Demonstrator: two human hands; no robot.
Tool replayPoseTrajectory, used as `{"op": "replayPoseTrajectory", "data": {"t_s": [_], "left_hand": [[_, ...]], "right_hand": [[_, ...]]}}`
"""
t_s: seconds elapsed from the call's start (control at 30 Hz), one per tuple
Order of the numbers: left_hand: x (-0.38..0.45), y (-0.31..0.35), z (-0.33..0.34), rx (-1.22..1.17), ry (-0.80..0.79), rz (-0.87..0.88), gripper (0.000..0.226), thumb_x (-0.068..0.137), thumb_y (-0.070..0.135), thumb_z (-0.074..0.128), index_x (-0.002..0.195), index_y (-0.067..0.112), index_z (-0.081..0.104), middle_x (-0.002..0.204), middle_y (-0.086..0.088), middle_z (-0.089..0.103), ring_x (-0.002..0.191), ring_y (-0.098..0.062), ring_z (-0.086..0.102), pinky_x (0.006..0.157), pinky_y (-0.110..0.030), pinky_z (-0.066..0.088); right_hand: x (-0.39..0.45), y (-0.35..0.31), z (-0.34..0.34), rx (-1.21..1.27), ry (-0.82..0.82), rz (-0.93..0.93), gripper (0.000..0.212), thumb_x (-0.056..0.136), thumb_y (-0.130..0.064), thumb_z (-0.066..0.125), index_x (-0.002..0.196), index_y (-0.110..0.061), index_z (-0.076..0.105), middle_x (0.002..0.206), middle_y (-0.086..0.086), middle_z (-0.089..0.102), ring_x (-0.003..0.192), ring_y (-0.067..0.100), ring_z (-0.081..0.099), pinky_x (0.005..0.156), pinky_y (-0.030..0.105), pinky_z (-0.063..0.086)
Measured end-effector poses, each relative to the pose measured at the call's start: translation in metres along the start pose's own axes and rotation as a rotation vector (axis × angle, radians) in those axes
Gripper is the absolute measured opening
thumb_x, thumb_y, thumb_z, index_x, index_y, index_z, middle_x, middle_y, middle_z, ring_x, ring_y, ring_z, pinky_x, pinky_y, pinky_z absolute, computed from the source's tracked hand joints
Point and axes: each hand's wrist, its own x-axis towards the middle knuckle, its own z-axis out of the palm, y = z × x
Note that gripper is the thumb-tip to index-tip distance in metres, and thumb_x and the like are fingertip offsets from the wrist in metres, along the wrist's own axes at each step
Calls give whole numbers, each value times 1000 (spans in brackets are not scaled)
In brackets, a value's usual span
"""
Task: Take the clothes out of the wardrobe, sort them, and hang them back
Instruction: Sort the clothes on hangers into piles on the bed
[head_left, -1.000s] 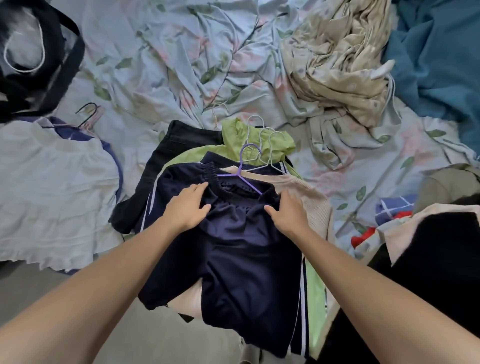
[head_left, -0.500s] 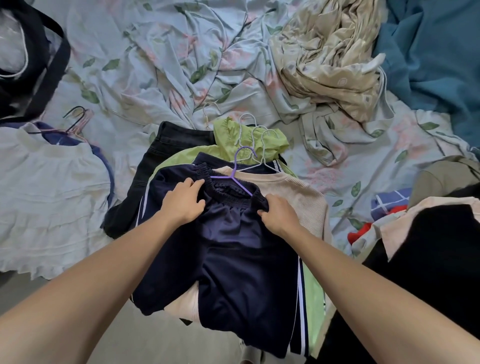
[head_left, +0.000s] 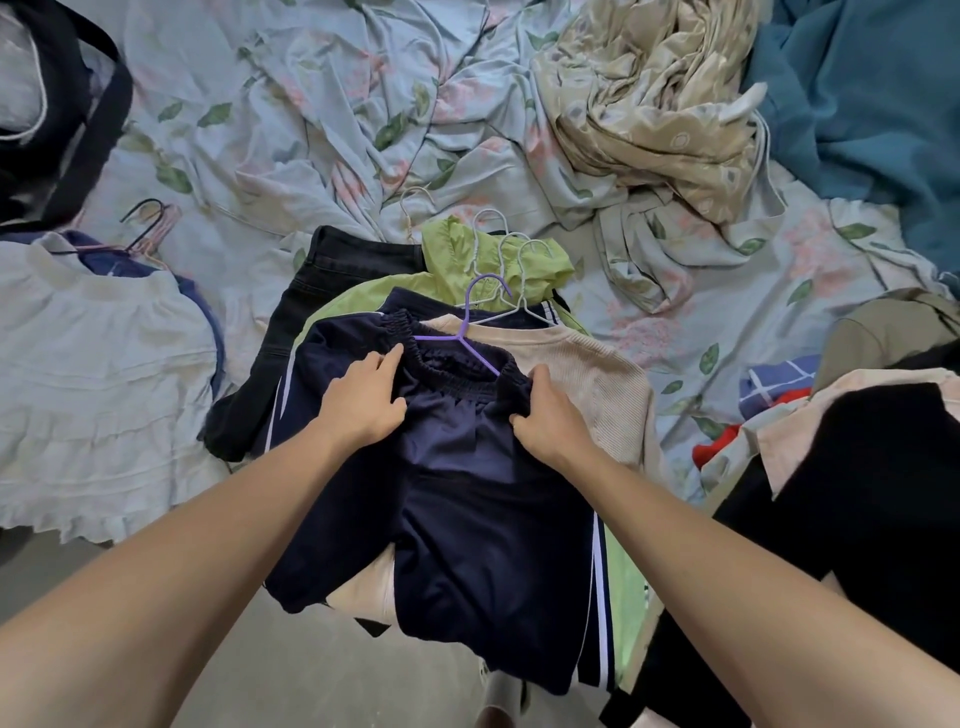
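You stand at a bed (head_left: 332, 104) under a rumpled floral sheet. On it lie a white ruffled skirt (head_left: 88, 384) at left, a stacked pile of hangered clothes (head_left: 467, 467) in the middle, a crumpled beige cloth (head_left: 654, 98) and a teal blanket (head_left: 872, 93) at the far right.

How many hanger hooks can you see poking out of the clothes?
6: a purple hook and three white hooks atop the middle pile, a pale hook behind it, and a black hook by the white skirt. Pink ones beside it blur; more may hide.
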Motion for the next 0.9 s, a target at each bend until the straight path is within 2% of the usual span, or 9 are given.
{"op": "replayPoseTrajectory", "data": {"t_s": [0.13,0.23,0.33,0.43,0.53,0.6,0.67,0.77,0.9], "left_hand": [[-12,9,-1,-33,115,-49,84,101,41,57,166,13,12,149,-15,42,130,-39,49,96,-55,49],[-19,13,-14,-57,289,-50,81,100,48,59,163,15,20,146,-16,39,126,-40,48,93,-55,51],[-26,14,-29,-71,365,-43,77,99,52,61,161,22,28,156,-15,33,139,-40,39,105,-58,46],[-43,17,-38,-52,428,-19,65,99,50,60,154,21,41,156,-13,42,144,-36,40,112,-56,42],[-71,24,-47,-163,530,-22,38,98,41,64,125,16,56,128,-6,61,120,-32,55,95,-46,45],[-97,33,-50,-161,571,-30,29,97,39,66,110,16,54,108,-5,62,103,-32,57,81,-42,41],[-130,44,-51,-94,602,-17,28,97,40,65,103,17,51,92,-2,55,93,-32,56,74,-40,37],[-189,64,-74,-39,596,-36,32,99,46,62,102,16,50,84,-4,50,82,-34,55,68,-41,38],[-290,90,-128,30,639,-34,38,98,53,59,97,17,47,80,-9,58,73,-34,52,66,-44,43]], "right_hand": [[-15,-6,-3,-53,123,-16,36,85,-39,65,105,-21,41,97,7,66,88,38,64,76,48,56],[-26,-13,-7,-64,222,-76,26,80,-40,64,93,-22,49,83,3,64,79,37,62,66,41,52],[-42,-17,-9,-29,258,-153,19,79,-34,66,85,-24,52,73,-7,57,70,30,54,60,35,41],[-62,-15,-11,-42,288,-233,17,78,-33,65,84,-23,53,71,-6,59,67,29,57,59,37,46],[-91,-8,-17,-83,298,-305,17,77,-33,64,83,-22,53,63,-6,57,60,27,56,57,39,50],[-113,-1,-26,-88,306,-341,16,77,-34,62,83,-22,53,59,-5,55,57,26,55,54,37,48],[-141,8,-38,-93,302,-369,14,78,-32,62,84,-23,52,59,-4,54,57,25,54,52,37,45],[-196,9,-66,-102,278,-415,18,80,-33,60,94,-28,49,62,-5,57,59,23,57,55,40,51],[-302,-13,-106,-108,223,-485,42,88,-44,65,114,-30,36,68,-8,54,64,26,59,58,43,53]]}}
